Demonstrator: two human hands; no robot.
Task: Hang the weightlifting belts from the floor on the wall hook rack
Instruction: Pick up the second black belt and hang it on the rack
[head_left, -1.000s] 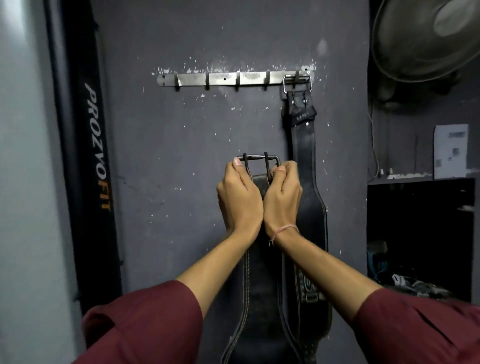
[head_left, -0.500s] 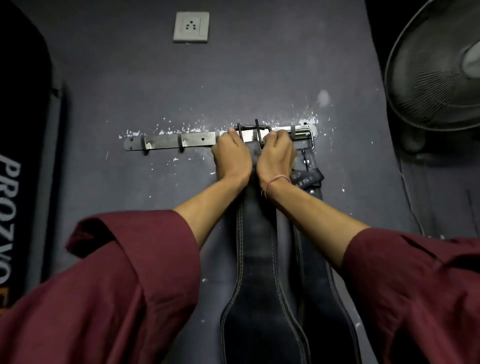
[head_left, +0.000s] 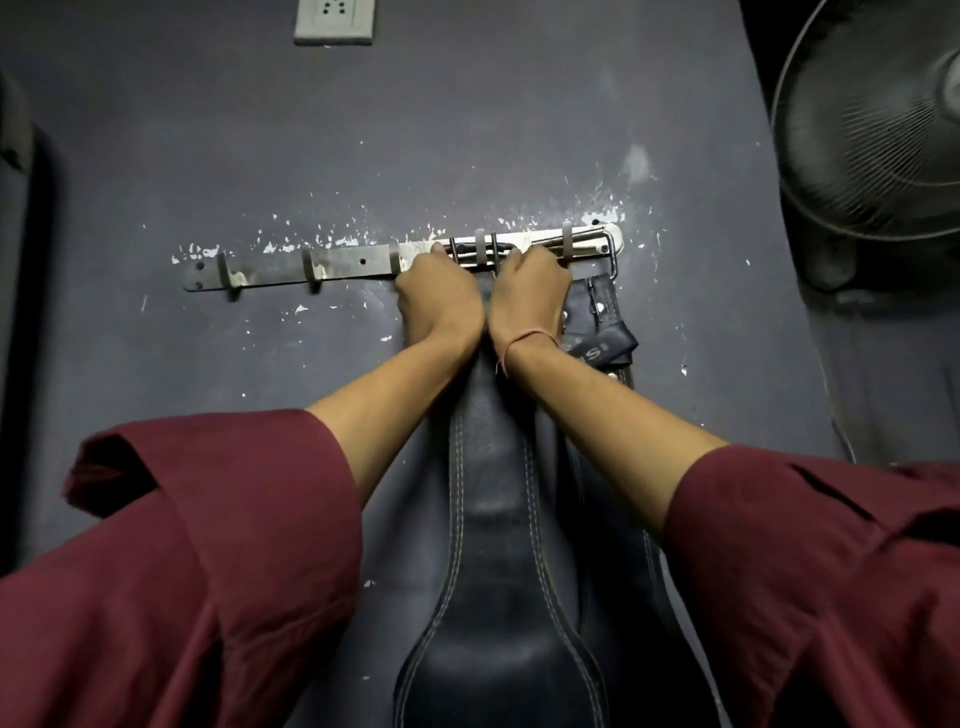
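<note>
Wall (head_left: 467, 130): dark grey, paint chipped around the rack.
Fan (head_left: 872, 130): off to my right.
Stitched belt (head_left: 493, 519): black, hangs down the wall between my forearms.
Second belt (head_left: 597, 322): just to its right, hung on the end hook.
Hook rack (head_left: 353, 262): metal strip above my knuckles.
Hands: my left hand (head_left: 439, 301) and right hand (head_left: 530, 296) touch, fingers curled round the stitched belt's top.
Buckle (head_left: 470, 249): against the rack's second hook from the right; whether it is seated, I cannot tell.

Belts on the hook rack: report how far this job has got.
Done: the first belt hangs from the hook rack's end hook. In hand: left hand and right hand grip the buckle of the second belt at the next hook; whether it has caught is unclear. Left: letting go. The floor is out of view.
</note>
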